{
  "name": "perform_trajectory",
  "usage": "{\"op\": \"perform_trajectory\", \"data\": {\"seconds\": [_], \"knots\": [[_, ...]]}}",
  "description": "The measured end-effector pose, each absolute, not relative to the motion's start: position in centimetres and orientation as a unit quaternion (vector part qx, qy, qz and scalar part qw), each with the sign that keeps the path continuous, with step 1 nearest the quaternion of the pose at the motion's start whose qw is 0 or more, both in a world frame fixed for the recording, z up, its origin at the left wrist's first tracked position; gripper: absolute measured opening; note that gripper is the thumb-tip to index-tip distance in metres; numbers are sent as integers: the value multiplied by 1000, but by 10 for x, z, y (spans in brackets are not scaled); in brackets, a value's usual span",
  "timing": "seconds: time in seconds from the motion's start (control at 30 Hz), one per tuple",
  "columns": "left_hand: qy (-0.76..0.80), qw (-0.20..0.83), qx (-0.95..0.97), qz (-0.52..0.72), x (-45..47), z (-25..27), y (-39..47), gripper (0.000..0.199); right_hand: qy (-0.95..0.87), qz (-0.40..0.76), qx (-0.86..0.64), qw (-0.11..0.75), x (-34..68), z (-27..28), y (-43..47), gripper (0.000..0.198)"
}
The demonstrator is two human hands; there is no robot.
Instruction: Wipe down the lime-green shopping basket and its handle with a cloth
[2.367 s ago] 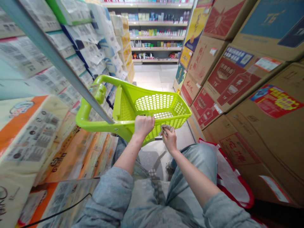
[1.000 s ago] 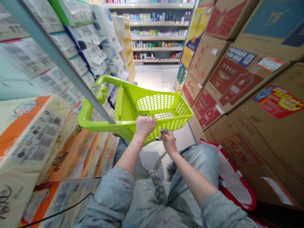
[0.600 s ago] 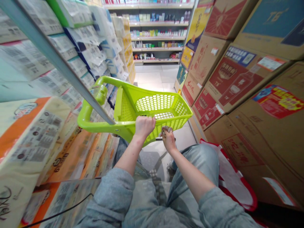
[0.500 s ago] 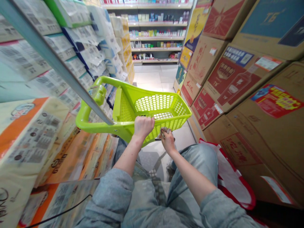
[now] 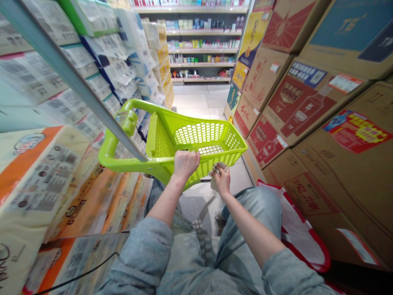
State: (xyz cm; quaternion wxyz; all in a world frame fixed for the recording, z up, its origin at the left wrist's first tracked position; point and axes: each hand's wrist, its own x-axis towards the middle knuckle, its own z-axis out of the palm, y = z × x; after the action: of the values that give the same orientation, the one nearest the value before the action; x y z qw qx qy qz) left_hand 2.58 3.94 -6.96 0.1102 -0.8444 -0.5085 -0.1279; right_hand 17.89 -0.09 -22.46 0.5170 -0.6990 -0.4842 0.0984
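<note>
A small lime-green plastic shopping cart (image 5: pixel 211 141) stands in front of me, its handle to the left and its perforated basket to the right. My left hand (image 5: pixel 186 164) is closed round the near top rim of the basket. Lower and to the right, my right hand (image 5: pixel 221 180) grips a crumpled greyish cloth (image 5: pixel 220 167) against the outer near side of the basket. A grey metal pole (image 5: pixel 80 90) rises from the cart's side toward the upper left. The inside of the basket shows its holed floor.
Stacked cardboard cartons (image 5: pixel 310 110) line the right side. Packs of tissue paper (image 5: pixel 39 164) are piled on the left. Shelves (image 5: pixel 204 50) with small bottles and boxes cross the far end of the tiled floor (image 5: pixel 196 100). A red-edged white bag (image 5: pixel 302 233) lies by my right knee.
My right hand has slid a little to the right and slightly up along the basket's side with the cloth. My left hand and the cart stay in place.
</note>
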Motion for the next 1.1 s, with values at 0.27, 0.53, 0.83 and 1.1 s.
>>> {"op": "perform_trajectory", "data": {"seconds": [0.27,0.53,0.83,1.1], "knots": [[-504,117,-845,-134,25,-72,40,56,-449,21,-669,592,177,-182,5,33],[-502,120,-846,-133,24,-71,41,56,-557,56,-603,568,161,-168,8,38],[-505,124,-843,-135,25,-73,41,56,-624,1,-622,474,198,-165,12,38],[-505,123,-843,-141,25,-74,41,57,-487,-40,-729,479,248,-162,17,35]]}}
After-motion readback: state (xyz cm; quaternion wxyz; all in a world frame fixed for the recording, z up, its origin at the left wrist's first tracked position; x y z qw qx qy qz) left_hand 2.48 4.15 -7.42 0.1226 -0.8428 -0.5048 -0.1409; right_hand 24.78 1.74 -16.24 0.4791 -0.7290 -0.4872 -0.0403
